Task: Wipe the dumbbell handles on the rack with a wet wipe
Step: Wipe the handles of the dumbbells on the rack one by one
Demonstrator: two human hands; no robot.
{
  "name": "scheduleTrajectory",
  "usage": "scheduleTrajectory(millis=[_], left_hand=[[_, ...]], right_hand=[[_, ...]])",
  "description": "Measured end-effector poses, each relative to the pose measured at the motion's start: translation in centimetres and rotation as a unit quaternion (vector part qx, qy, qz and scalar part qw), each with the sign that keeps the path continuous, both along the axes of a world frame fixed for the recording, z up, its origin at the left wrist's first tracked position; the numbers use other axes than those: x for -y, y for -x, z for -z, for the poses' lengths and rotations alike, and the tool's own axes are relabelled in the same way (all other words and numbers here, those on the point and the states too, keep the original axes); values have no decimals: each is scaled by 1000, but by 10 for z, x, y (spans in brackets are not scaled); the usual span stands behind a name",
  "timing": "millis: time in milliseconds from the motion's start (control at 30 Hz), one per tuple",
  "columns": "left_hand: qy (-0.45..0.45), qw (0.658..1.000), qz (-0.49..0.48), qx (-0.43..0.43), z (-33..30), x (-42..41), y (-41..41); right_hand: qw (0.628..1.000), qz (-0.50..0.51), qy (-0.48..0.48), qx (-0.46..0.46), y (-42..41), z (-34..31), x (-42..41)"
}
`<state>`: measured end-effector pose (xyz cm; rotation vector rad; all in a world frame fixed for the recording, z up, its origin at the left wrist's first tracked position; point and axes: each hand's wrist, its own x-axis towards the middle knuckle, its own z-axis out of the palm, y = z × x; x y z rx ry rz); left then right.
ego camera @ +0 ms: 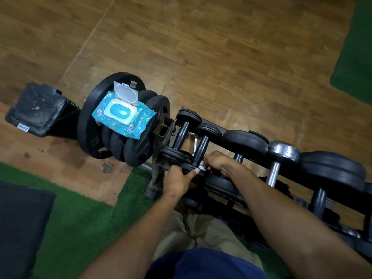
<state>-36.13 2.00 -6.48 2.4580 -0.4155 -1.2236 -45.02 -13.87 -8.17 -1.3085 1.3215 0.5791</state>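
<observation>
right hand pinches wipe at dumbbell handle, axis pointing away; left hand grips plate.

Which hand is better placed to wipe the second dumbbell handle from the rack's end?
The right hand. It pinches the white wet wipe at the base of that dumbbell handle. The left hand only grips the near weight end, seemingly steadying it.

Beyond my grip runs a brown wooden floor; green turf lies beneath, left of it.
</observation>
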Motion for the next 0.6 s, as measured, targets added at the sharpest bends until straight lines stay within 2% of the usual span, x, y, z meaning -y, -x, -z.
scheduleTrajectory(millis=[333, 400, 467, 533, 600], left_hand=[[1, 1000, -10, -3, -4, 1, 0], [3, 1000, -15, -7, -7, 2, 1], [3, 1000, -13, -4, -11, 2, 2], [3, 1000, -13, 3, -14, 2, 2], [3, 1000, -14, 1, -17, 2, 3]], right_hand=[[995, -82, 5, 52, 5, -26, 11], [988, -111, 53, 92, 6, -39, 16], [953, -174, 220, 113, 2, -46, 19], [883, -242, 394, 78, -4, -48, 17], [808, -333, 485, 25, -10, -50, 13]])
